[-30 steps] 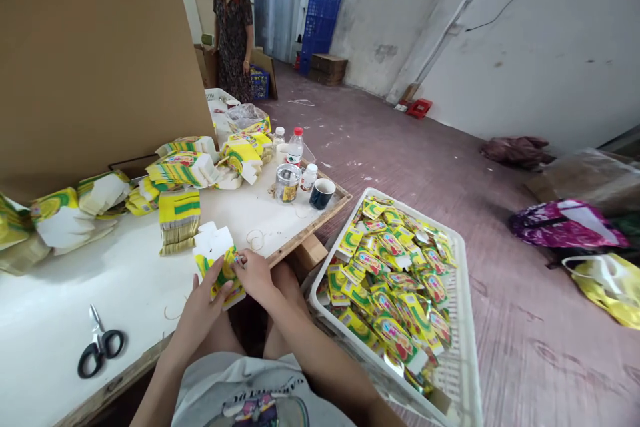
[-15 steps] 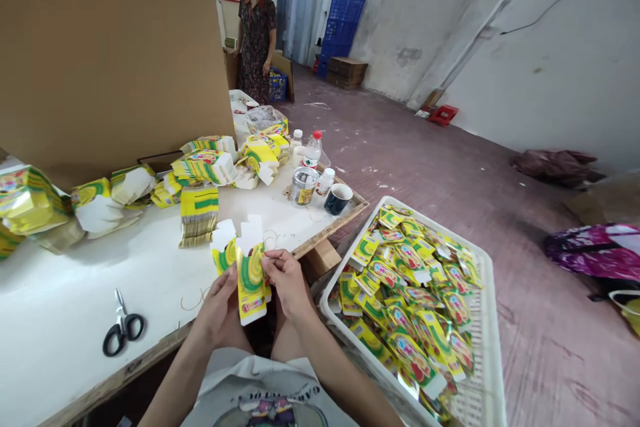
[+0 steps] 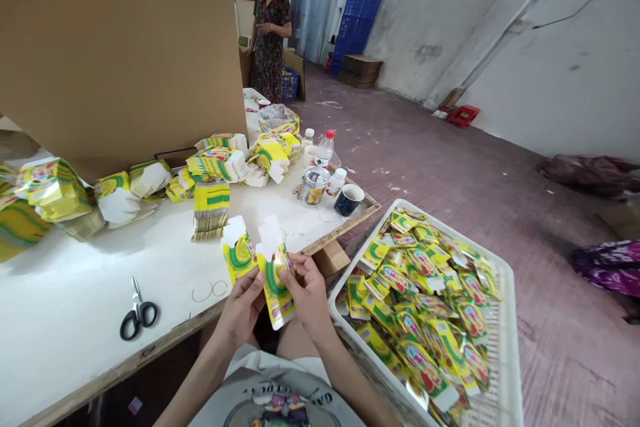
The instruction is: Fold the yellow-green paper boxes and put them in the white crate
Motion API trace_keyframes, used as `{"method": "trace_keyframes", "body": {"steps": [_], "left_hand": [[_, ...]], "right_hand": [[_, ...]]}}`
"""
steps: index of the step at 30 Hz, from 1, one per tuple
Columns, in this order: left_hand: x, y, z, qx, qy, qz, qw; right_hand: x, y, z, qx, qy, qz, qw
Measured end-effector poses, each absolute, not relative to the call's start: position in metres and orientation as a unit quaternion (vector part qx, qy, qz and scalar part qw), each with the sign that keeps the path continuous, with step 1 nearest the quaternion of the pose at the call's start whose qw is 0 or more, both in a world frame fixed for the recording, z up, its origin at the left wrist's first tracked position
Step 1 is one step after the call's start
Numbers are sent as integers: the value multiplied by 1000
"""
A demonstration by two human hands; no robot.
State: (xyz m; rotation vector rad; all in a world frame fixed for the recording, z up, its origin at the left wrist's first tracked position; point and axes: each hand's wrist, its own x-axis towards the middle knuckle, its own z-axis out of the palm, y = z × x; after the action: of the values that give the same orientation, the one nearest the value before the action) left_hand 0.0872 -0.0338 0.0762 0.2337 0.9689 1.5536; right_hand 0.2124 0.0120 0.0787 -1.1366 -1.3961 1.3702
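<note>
Above my lap and near the table edge, my left hand [image 3: 244, 303] is closed, pinching the left side of a flat yellow-and-green printed carton [image 3: 274, 283] with its white end flap raised. A second carton [image 3: 239, 255] stands out behind the left fingers. My right hand [image 3: 309, 290] is closed on the right side of the front carton, thumb on its face. The right fingertips are partly hidden behind it. Just beyond the hands, a bundle of stacked flat cartons [image 3: 211, 210] rests on the white table [image 3: 165, 250].
Scissors [image 3: 137, 312] lie left of my hands. More carton bundles [image 3: 217, 160] line a brown cardboard panel [image 3: 125, 60]. A dark mug [image 3: 347, 201], tin [image 3: 315, 185] and bottles stand at the table corner. A white basket [image 3: 509, 320] of cartons is right. A person [image 3: 271, 27] stands behind.
My right hand has shifted further over the front carton, its thumb now on the printed face. The carton pair is spread wider. The view has turned slightly left. The standing person has raised a forearm.
</note>
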Motion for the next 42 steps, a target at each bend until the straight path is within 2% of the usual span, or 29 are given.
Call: {"method": "trace_keyframes", "body": {"steps": [3,6,13,18,25,28,31,36,42], "left_hand": [[92,-36,76,95,432,666,601],[95,-37,75,101,429,657,612],[94,-36,89,134,368,577,717],[88,-39,93,116,366,531,755],[91,-45,99,117,363,493,782],[92,-44,103,131,400,504,754],[95,-40,102,112,436,547,705],[102,-32,88,164,480,598,620],[101,-31,76,336,537,563,531]], "right_hand": [[217,12,83,-487,-637,409,436],[222,12,92,-457,-742,280,403],[232,11,99,-425,-830,167,320],[237,12,105,-372,-856,222,283],[240,15,115,-350,-772,384,366],[242,14,117,-345,-743,398,412],[242,8,109,-403,-697,367,466],[239,-4,87,-433,-675,443,400],[240,-3,84,-478,-628,449,419]]}}
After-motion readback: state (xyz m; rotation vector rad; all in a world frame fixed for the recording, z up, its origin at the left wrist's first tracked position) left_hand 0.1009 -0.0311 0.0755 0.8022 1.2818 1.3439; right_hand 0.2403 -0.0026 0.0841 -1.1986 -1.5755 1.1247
